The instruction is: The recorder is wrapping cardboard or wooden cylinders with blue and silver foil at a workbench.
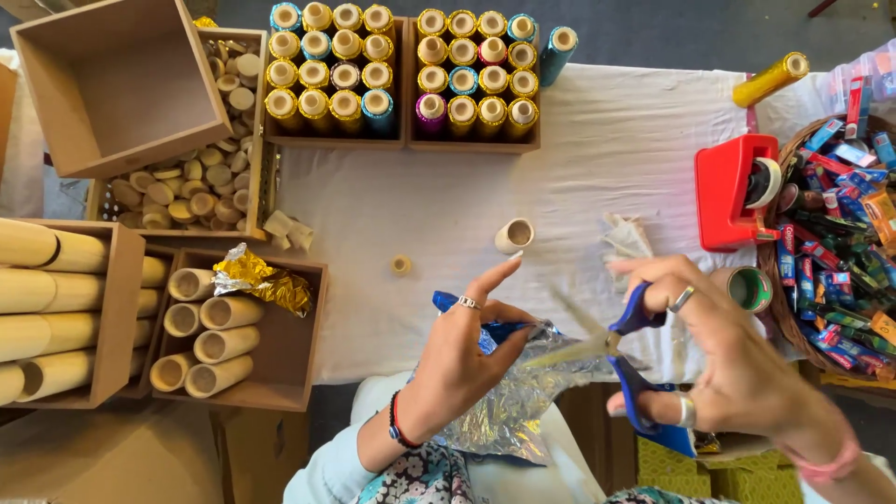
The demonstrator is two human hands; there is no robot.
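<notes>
Foil sheet, silvery with a blue edge, is hanging low in the middle of the view, off the near edge of the surface, over your lap. Your left hand is pinching its top edge between thumb and curled fingers, with the index finger sticking straight out and touching nothing. Your right hand is working the blue-handled scissors, thumb and fingers through the loops; the blades are spread partly apart and blurred, meeting the foil's upper edge just beside your left thumb.

Step in hand, as I read it: you are cutting the foil, and the cut looks to be only starting at the top edge. How far it has run into the sheet I cannot tell because of the blur.

Next move calls for keeping the sheet taut with the left hand and the thumb out of the blade line, since thin foil can crumple or tear rather than cut cleanly.

Around you: a small cardboard tube is standing alone on the white cloth, a red tape dispenser is sitting to your right, trays of foil-wrapped spools are lining the far edge, and a box of plain tubes is sitting at your left.
</notes>
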